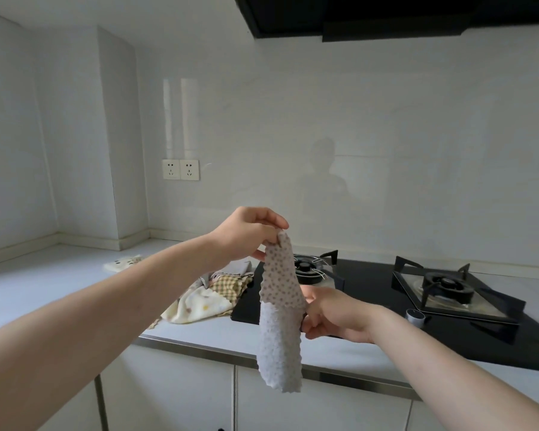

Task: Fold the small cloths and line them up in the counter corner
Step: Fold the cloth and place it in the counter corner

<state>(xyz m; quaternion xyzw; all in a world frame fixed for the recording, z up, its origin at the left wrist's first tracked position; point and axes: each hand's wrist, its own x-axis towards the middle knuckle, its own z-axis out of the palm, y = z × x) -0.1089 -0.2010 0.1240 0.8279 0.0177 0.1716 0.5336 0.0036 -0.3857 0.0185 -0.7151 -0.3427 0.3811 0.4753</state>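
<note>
My left hand (246, 234) pinching the dotted cloth (280, 309) by its top corner, cloth hanging above the desk (59, 275) edge, my right hand (330, 312) gripping its mid right edge, unfolded cloths (212, 293) piled behind.

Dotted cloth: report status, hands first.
Left hand pinches dotted cloth top, right hand grips its edge. Cloth hanging, unfolded. One folded cloth near corner; pile waiting by stove.

A spotted cloth (281, 293) hangs upright in the air in front of the counter edge, its top beige with brown dots, its lower part pale grey, edges scalloped. A heap of unfolded cloths (210, 295), checked and cream, lies on the counter (59, 275). 1 folded cloth (122, 263) lies flat nearer the corner.
</note>
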